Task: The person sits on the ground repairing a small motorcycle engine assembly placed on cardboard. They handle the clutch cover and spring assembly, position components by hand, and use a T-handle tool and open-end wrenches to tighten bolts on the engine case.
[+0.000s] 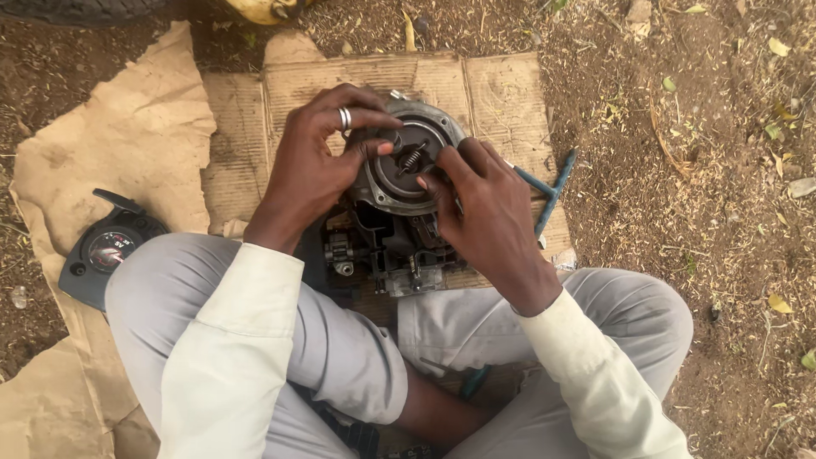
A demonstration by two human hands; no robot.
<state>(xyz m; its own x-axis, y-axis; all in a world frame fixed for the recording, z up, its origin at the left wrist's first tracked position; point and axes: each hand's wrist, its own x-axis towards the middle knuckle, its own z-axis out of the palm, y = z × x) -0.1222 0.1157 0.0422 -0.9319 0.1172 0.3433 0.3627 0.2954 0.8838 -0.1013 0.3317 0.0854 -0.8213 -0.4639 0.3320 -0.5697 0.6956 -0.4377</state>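
bare cardboard (501,89) open beyond the engine part (399,170), blue T-wrench (548,191) blocking right, black gauge (106,251) left

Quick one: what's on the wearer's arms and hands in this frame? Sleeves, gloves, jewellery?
Both hands are bare, no gloves. The left hand wears a silver band ring on one finger; the right hand shows no jewellery. Both arms are in long, cream-coloured, slightly soiled sleeves ending at the wrists.

A dirty grey engine part (399,212) sits on flat brown cardboard (476,89) on the ground, with a round metal cover (408,157) on top facing up and a small coiled spring (413,156) standing in its middle.
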